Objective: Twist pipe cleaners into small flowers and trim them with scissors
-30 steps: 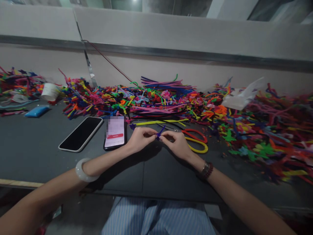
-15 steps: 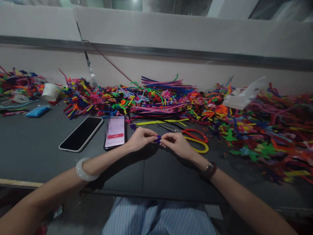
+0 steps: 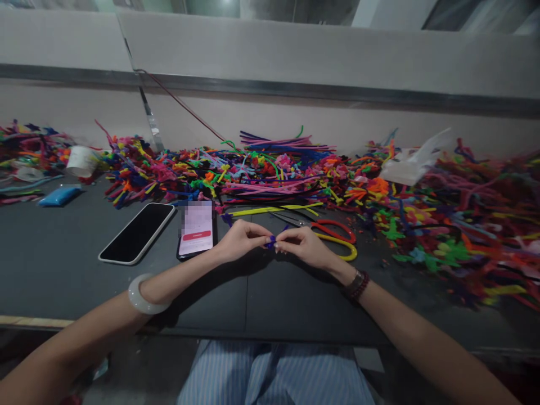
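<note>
Between the fingertips of both hands is a small piece of bent purple pipe cleaner. My left hand pinches it from the left with thumb and forefinger. From the right, my right hand is closed in a pinch at its other side, and a short purple end sticks up by those fingers. Scissors with one red and one yellow handle lie just behind my right hand, partly covered by it. Yellow pipe cleaners and another purple piece rest behind my left hand.
A long heap of colourful pipe cleaners runs along the back and right of the dark table. Two phones, one dark-screened and one lit, lie at left. A white cup, blue packet and white plastic bag are also there.
Both hands keep their pinch while the fingers shift slightly on the purple pipe cleaner. A thin purple end now shows above the right fingertips. The camera view has shifted a little.
</note>
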A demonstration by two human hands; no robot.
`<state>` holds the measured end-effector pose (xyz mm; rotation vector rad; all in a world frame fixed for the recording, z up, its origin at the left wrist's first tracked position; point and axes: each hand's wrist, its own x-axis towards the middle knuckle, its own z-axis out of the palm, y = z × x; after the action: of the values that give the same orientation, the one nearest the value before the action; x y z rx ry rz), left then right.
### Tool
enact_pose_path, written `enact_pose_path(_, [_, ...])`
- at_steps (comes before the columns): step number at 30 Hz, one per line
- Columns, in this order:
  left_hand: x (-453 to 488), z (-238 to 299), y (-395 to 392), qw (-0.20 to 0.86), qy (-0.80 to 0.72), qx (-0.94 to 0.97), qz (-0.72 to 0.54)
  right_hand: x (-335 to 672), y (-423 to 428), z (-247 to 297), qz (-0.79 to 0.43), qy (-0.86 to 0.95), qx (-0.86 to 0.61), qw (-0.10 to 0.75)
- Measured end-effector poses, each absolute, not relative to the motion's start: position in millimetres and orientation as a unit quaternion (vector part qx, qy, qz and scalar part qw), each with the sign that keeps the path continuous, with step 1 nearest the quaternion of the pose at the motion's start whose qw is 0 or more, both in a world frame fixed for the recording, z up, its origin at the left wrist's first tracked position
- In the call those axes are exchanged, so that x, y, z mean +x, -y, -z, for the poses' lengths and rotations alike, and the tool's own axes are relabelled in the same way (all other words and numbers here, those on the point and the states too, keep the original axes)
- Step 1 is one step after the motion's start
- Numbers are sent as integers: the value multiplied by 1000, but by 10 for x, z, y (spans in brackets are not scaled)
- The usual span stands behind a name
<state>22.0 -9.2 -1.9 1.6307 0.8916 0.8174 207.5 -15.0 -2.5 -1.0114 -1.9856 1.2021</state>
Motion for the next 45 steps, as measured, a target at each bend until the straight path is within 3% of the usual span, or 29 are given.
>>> enact_pose_path(8, [247,77,64,582,-366,586,-428,2020,134,45,-398,724,-396,401])
enact_pose_path(12, [248,105,42,606,-372,555,-432,2002,148,58,-329,751,-401,409])
enact_pose_path(21, [259,37,108,440,-416,661,-444,1956,227,68,-138,793,-413,425])
enact_pose_path(32, [259,55,133,275,-431,740,-437,1889,237,135,-16,822,-418,387])
enact_pose_path(45, [287,47,85,207,-436,776,-407,1840,226,175,-10,827,-446,343])
